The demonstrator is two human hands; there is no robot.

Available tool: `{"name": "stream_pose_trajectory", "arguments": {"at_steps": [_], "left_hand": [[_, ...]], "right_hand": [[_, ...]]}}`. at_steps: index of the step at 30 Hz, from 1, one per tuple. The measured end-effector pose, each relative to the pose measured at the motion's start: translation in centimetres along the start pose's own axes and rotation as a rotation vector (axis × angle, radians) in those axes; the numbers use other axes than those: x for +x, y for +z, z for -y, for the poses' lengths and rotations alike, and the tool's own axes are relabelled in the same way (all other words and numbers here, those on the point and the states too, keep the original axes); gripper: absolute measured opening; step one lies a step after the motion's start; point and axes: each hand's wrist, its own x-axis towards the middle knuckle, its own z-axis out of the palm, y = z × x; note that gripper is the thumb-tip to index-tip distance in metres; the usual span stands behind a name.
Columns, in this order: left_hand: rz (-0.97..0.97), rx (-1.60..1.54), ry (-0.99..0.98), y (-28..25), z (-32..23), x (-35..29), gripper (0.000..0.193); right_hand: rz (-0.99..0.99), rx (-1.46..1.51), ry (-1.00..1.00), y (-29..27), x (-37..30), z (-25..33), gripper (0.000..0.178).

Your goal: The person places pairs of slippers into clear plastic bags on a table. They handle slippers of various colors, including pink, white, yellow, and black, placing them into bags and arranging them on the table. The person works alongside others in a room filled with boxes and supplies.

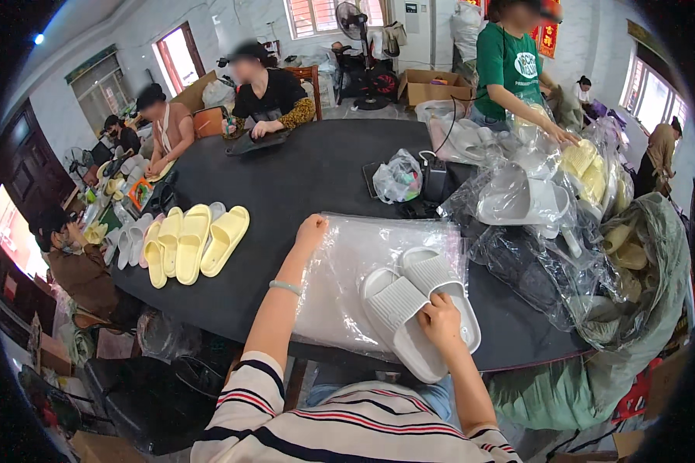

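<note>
A pair of white slide slippers [409, 309] lies over the near right part of a stack of clear plastic bags [336, 285], the two slippers side by side and overlapping. My right hand [440, 318] is closed on the slippers, its fingers at the strap openings between them. At the far left corner of the bags, my left hand [312, 231] has its fingers curled on the plastic edge. Its fingertips are partly hidden, but they appear to pinch the top bag. A bracelet circles my left wrist.
Yellow slippers [194, 244] stand in a row at left. Bagged slippers [521, 197] and a large green sack [633, 270] crowd the right. A small clear bag [398, 176] and a black box [435, 177] sit beyond. Across the black table [316, 166], co-workers handle items.
</note>
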Motion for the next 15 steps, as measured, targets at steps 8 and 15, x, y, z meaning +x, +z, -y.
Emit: {"name": "stream_pose_trajectory", "arguments": {"at_steps": [8,15], "left_hand": [[-0.239,0.272,0.344,-2.8,-5.8,-5.7,0.024],[0.261,0.53,0.618,-4.6,-7.4,-15.3,0.033]], "right_hand": [[-0.013,-0.032,-0.005,-1.0,0.3,0.3,0.01],[-0.087,-0.026,-0.034,-4.7,6.8,5.6,0.013]]}}
